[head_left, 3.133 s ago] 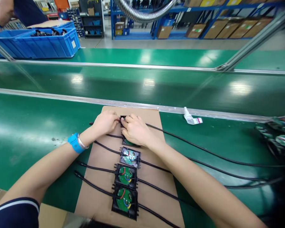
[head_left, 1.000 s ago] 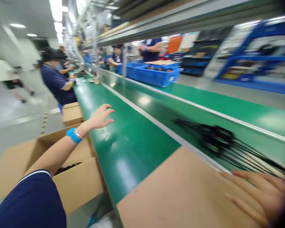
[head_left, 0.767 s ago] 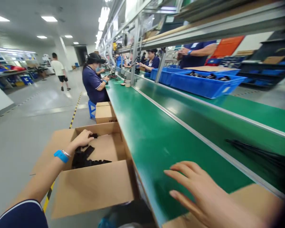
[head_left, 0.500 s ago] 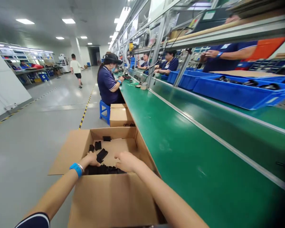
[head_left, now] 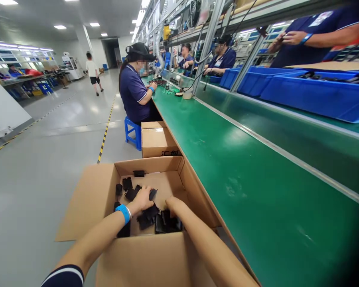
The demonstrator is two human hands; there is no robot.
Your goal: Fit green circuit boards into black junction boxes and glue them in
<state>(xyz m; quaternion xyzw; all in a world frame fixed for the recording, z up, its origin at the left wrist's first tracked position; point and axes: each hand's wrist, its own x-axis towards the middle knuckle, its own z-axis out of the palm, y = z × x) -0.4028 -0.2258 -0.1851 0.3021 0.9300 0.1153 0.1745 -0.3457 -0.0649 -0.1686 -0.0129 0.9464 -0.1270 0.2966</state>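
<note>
Both of my hands reach down into an open cardboard box (head_left: 149, 164) that holds several small black plastic parts (head_left: 127, 183). My left hand (head_left: 143, 198), with a blue band at its wrist, is closed over a black plastic part (head_left: 152, 194) that sticks out past its fingertips. More black parts lie loose under and around that hand. To its right, my right hand (head_left: 174, 205) points downward beside a cluster of dark parts (head_left: 168, 222) near the box's front wall. Its fingers are mostly hidden, so any grip there does not show.
A green workbench (head_left: 227, 159) runs along the box's right side. Beyond the box stand another carton (head_left: 157, 139) and a co-worker (head_left: 137, 87) on a blue stool (head_left: 133, 133). Blue bins (head_left: 314, 95) line the bench's far side, where other people stand or sit.
My left hand has moved right across the box, over the black parts. The right hand has shifted slightly right and its fingers now point down. Parts near the front wall lie more spread out.
</note>
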